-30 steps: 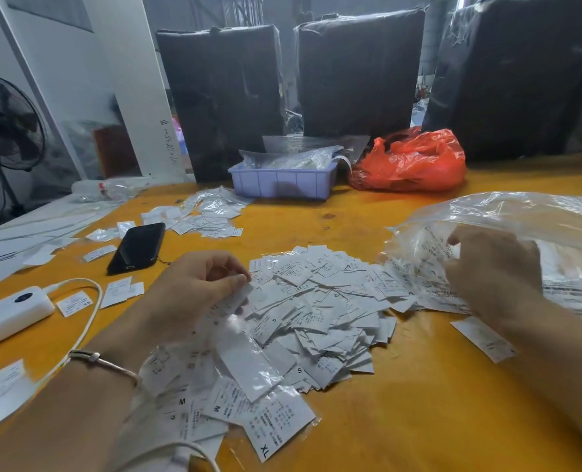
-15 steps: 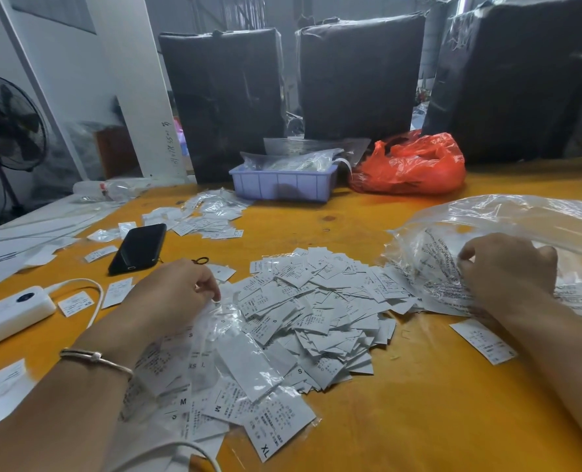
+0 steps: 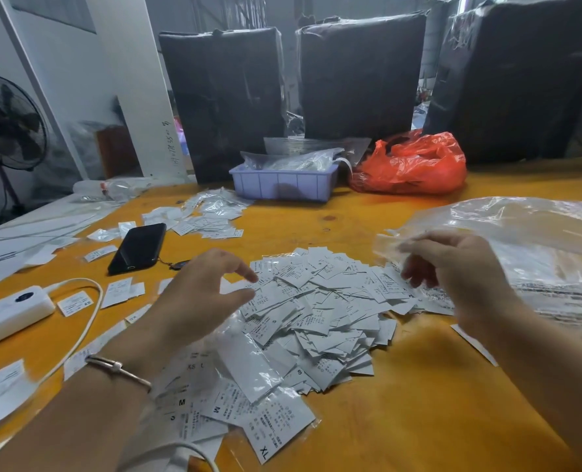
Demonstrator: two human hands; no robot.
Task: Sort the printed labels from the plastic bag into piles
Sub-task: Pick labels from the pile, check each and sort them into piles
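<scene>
Where the labels (image 3: 316, 308) are heaped mid-bench (image 3: 419, 403), just left of the plastic bag (image 3: 528, 253), thin, light, slippery slips are judged; single edges are best pinched. Left hand (image 3: 197, 294) and right hand (image 3: 453, 267) are held spread above the heap, nothing gripped.

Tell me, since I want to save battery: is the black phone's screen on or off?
Off, apparently: the black phone lies face up on the yellow table, its screen uniformly dark.
</scene>
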